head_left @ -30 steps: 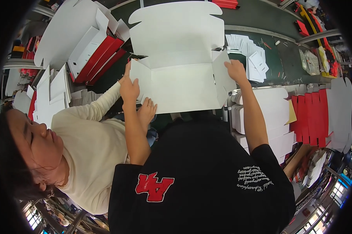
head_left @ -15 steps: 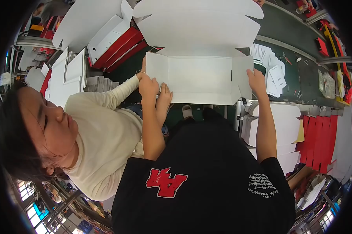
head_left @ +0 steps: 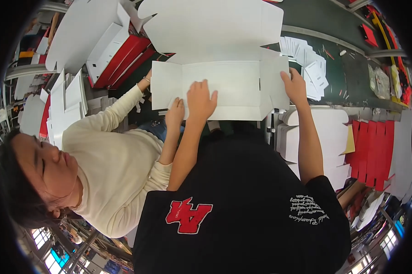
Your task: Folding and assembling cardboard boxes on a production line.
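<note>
A white cardboard box [head_left: 226, 75] lies in front of me with its large lid flap [head_left: 210, 27] folded back on the far side. My right hand [head_left: 295, 86] grips the box's right side wall, thumb on the inner face. Over the near wall reaches my left hand [head_left: 201, 99], fingers stretched and thumb apart, holding nothing; whether it touches the cardboard I cannot tell. Close to its left, a co-worker's hand [head_left: 175, 114] is at the near left corner of the box. The co-worker's other hand is mostly hidden behind the left side wall.
A co-worker in a cream sleeve [head_left: 116, 109] stands close on my left. Red and white boxes [head_left: 119, 55] stand at the far left. White printed sheets [head_left: 312, 68] lie fanned on the dark green table [head_left: 347, 68]. To my right are stacked white cardboard blanks [head_left: 313, 137] and red pieces [head_left: 370, 150].
My left hand has let go of the box's left side and moved right, over the near wall. The box has shifted slightly left in view; my right hand still holds it.
</note>
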Tool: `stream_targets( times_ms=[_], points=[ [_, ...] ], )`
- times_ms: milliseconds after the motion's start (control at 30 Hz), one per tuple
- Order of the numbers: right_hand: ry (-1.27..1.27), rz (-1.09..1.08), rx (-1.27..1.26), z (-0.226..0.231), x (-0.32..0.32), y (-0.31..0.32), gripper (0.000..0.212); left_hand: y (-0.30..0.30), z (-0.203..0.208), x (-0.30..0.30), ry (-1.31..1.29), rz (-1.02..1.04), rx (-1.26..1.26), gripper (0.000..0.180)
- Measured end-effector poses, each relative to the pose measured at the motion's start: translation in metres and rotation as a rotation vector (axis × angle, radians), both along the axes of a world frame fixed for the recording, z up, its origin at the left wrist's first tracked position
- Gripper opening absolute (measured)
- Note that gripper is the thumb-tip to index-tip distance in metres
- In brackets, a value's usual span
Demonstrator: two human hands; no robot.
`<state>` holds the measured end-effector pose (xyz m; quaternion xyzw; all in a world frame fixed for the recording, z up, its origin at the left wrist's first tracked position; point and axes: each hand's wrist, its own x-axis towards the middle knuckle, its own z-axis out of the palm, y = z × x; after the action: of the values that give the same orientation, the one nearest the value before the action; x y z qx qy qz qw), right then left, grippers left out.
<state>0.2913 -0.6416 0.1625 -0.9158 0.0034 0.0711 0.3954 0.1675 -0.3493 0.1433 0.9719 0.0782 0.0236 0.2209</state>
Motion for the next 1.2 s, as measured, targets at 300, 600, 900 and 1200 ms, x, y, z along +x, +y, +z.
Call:
stream_targets(
  times_ms=[300, 600, 900, 1200],
  points=[
    [0.174, 0.053, 0.056, -0.002, -0.017, -0.006, 0.043, -0.028, -0.045, -0.036, 0.146, -0.289, -0.005, 0.109],
    [0.125, 0.072, 0.016, 0.006, -0.022, 0.018, 0.036, -0.034, -0.047, -0.038, 0.262, -0.292, 0.095, 0.103],
    [0.147, 0.139, -0.044, 0.006, -0.016, 0.016, 0.039, -0.049, -0.059, -0.049, 0.155, -0.357, 0.192, 0.055],
    [0.092, 0.140, 0.012, 0.001, -0.021, 0.015, 0.037, -0.057, -0.049, -0.048, 0.265, -0.324, 0.097, 0.048]
  ],
)
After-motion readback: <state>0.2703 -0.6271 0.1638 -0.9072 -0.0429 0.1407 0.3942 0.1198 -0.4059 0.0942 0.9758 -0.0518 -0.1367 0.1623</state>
